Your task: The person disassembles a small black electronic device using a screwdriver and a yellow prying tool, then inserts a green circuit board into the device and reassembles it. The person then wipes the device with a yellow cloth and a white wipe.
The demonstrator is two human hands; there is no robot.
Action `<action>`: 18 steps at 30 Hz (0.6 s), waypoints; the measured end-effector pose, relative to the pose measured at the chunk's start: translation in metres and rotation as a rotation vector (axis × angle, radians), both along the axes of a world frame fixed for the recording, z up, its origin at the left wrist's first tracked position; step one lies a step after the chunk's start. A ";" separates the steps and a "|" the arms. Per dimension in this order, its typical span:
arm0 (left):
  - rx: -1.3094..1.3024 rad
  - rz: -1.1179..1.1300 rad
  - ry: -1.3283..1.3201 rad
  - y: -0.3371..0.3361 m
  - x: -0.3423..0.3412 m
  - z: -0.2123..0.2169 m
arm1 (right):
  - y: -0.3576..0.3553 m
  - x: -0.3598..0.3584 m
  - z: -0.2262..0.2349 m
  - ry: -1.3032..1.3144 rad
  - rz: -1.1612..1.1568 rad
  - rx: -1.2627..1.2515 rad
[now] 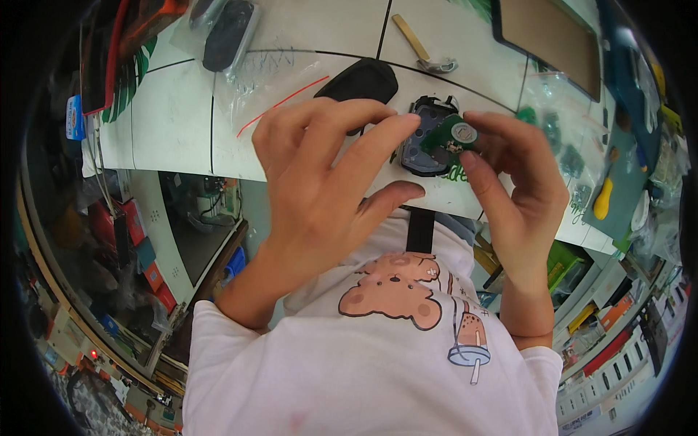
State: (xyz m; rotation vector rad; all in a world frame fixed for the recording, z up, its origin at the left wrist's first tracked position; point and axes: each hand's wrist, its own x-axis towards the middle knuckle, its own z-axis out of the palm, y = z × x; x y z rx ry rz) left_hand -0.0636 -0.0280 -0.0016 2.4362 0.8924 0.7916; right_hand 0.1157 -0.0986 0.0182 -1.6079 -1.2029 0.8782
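Between its thumb and fingers, my right hand (512,171) pinches the edge of a small green circuit board (440,138) with a round silvery part on it. The board is tilted over an opened dark plastic casing half (425,164), which looks like part of a key fob. My left hand (327,171) hovers at the casing's left side, thumb and index finger apart, nothing visible between them. Its index fingertip is close to the casing; whether it touches I cannot tell. Behind the left fingers lies a black rounded shell (361,78), partly hidden.
A clear zip bag (269,91) with a red strip lies left of the shell. Farther off are a dark fob-like piece (229,36) in plastic, a tan strip (411,36) and a dark-rimmed tray (549,43). Bagged green boards (552,131) and a yellow handle (603,196) are at right.
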 end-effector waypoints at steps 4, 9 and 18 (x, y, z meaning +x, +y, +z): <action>0.054 0.015 0.024 -0.002 0.002 -0.010 | 0.003 0.001 0.003 0.047 0.030 -0.110; 0.090 0.029 0.011 -0.002 0.002 -0.015 | 0.007 0.000 0.007 0.015 0.082 -0.147; 0.114 0.016 -0.006 -0.001 0.002 -0.016 | 0.006 0.001 0.006 0.021 0.090 -0.183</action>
